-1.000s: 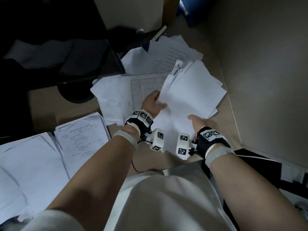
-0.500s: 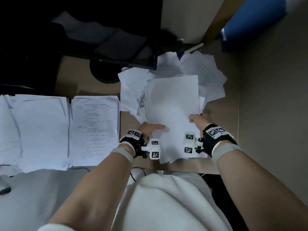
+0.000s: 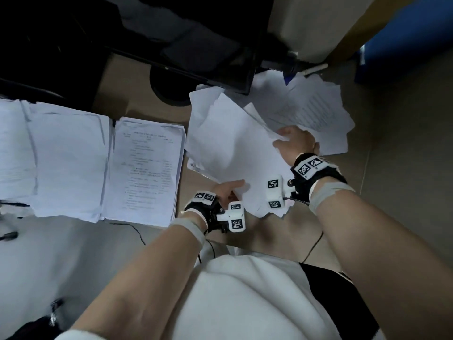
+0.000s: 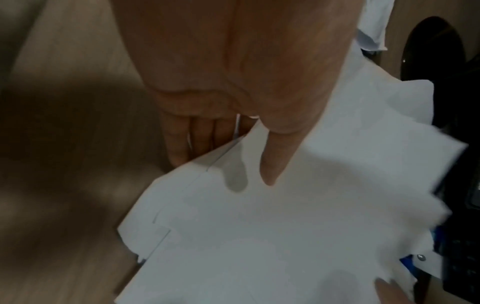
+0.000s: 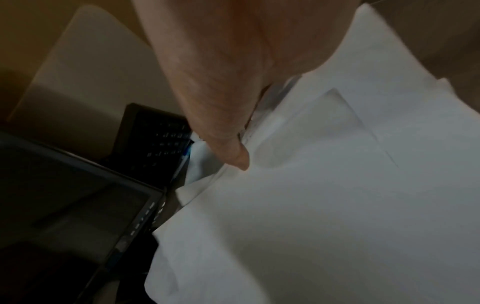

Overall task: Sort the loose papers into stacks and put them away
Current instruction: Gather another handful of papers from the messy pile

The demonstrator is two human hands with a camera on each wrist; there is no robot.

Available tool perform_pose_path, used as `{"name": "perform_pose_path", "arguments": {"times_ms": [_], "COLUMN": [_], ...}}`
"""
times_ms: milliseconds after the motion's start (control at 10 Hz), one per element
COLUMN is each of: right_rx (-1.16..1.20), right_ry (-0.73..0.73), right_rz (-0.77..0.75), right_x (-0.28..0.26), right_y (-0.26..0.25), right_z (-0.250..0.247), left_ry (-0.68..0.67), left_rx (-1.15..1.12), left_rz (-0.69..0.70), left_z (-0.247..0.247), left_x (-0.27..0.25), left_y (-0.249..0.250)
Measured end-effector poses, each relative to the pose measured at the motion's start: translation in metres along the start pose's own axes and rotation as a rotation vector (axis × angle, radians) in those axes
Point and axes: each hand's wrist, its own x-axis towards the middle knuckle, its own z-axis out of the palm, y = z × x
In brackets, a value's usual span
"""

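While both hands pinched the sheaf of blank sheets [image 3: 235, 153], the left hand [image 3: 224, 191] held its near corner and the right hand [image 3: 295, 141] its far edge; the 2 sorted stacks [image 3: 144, 168] lay to its left on the worktop [image 3: 137, 99].

Bare counter [image 3: 282, 236] lies open in front of the loose papers [image 3: 232, 148]. The monitor [image 3: 186, 52] and its round base [image 3: 166, 92] block the far side; stacked papers [image 3: 147, 168] fill the left.
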Motion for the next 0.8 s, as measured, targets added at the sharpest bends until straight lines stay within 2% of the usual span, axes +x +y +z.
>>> {"name": "perform_pose_path", "arguments": {"times_ms": [200, 300, 400, 600, 700, 800], "right_rx": [-0.042, -0.094, -0.177, -0.347, -0.433, -0.489], "right_ry": [-0.038, -0.02, -0.051, -0.131, -0.22, -0.209], "right_rz": [0.07, 0.035, 0.061, 0.108, 0.137, 0.122], "right_x": [0.026, 0.044, 0.054, 0.048, 0.036, 0.02], "right_y": [0.001, -0.005, -0.008, -0.007, -0.007, -0.004], "right_z": [0.008, 0.005, 0.005, 0.002, 0.003, 0.012], "left_ry": [0.162, 0.177, 0.194, 0.255, 0.26, 0.268], "left_rx": [-0.025, 0.118, 0.175, 0.125, 0.178, 0.198], "left_rz": [0.004, -0.068, -0.094, -0.19, -0.151, -0.145], "left_z": [-0.009, -0.028, -0.027, -0.031, -0.032, -0.029], "left_x": [0.014, 0.017, 0.016, 0.035, 0.039, 0.032], "left_y": [0.02, 0.028, 0.038, 0.039, 0.038, 0.039]}}
